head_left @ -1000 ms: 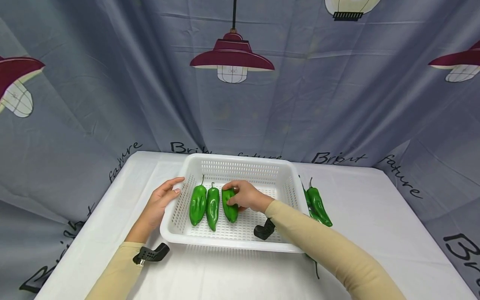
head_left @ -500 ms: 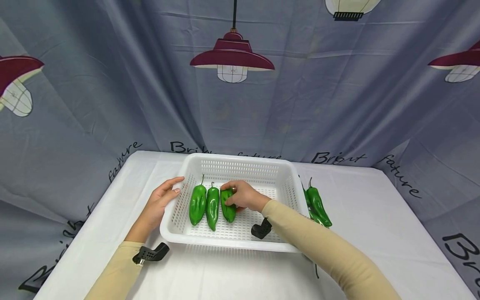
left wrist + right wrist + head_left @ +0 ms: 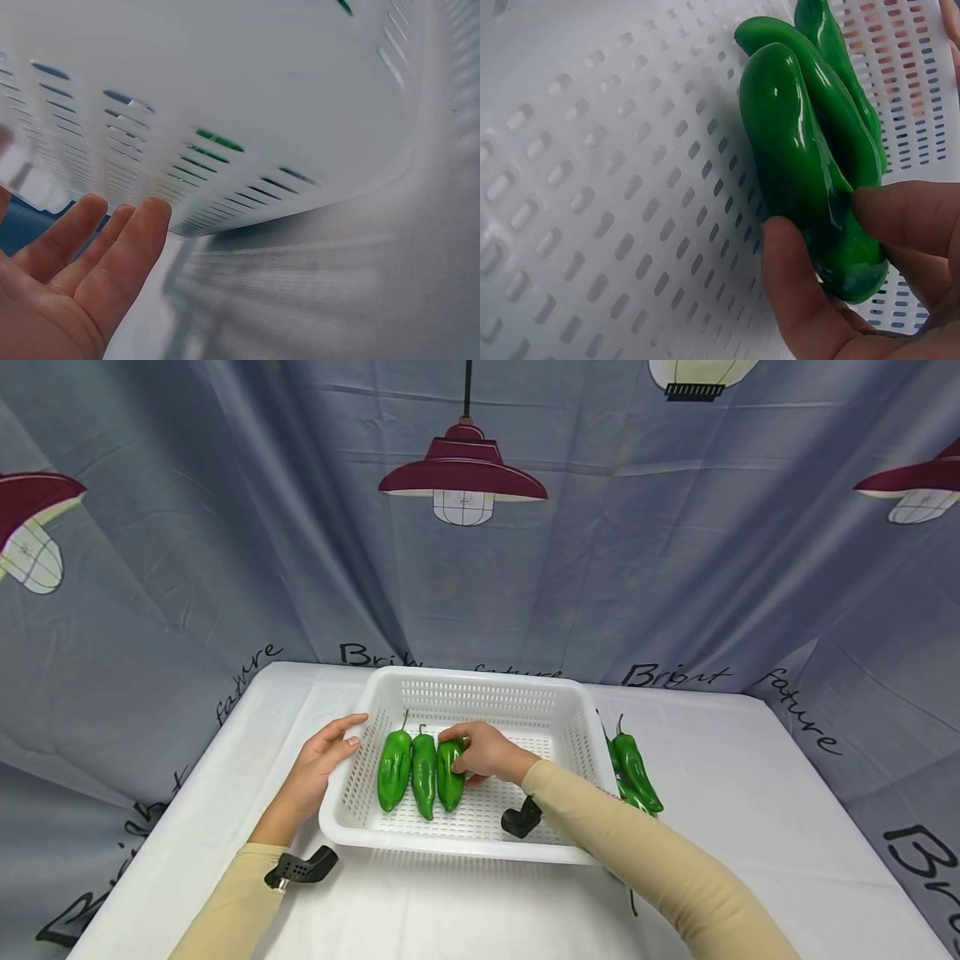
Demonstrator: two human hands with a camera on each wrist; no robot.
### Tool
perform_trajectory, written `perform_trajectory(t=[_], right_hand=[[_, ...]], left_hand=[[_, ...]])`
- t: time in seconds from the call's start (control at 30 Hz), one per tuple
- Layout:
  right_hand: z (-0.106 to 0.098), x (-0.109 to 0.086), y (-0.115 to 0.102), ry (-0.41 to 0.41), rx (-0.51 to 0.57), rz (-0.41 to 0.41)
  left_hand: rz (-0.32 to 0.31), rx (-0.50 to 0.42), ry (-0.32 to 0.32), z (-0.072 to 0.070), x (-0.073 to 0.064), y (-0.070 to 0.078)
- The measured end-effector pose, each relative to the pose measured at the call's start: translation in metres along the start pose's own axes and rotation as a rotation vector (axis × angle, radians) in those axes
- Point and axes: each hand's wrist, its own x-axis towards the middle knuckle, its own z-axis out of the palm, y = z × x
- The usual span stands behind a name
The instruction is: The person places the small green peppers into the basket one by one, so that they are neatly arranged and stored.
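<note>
A white perforated plastic basket [image 3: 465, 846] stands on the table with three green peppers lying side by side in its left half. My right hand [image 3: 491, 753] reaches inside and pinches the rightmost green pepper [image 3: 780, 127] near its stem end, thumb on one side and fingers on the other. Close along its left side lies the middle pepper [image 3: 424, 777], and beyond that the leftmost pepper [image 3: 394, 772]. My left hand [image 3: 315, 768] rests at the basket's left side, fingers fairly straight against the outer wall [image 3: 247, 67] and close to the rim.
More green peppers [image 3: 636, 768] lie on the white-clothed table [image 3: 735, 810] just right of the basket, partly hidden by its wall and my right sleeve [image 3: 637, 835]. A grey-blue curtain [image 3: 525, 585] with printed lamps hangs behind the table.
My right hand has slid the rightmost pepper a little to the left, up close to the middle one. The left hand and the basket have stayed in place.
</note>
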Motion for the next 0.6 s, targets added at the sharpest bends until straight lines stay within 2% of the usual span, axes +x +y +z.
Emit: perform_trajectory(t=[0.6], right_hand=[[0.0004,-0.0024,-0.0007,-0.007,0.024,-0.017]], left_hand=[[0.015,0.002,-0.007,-0.0007,-0.0004,-0.0009]])
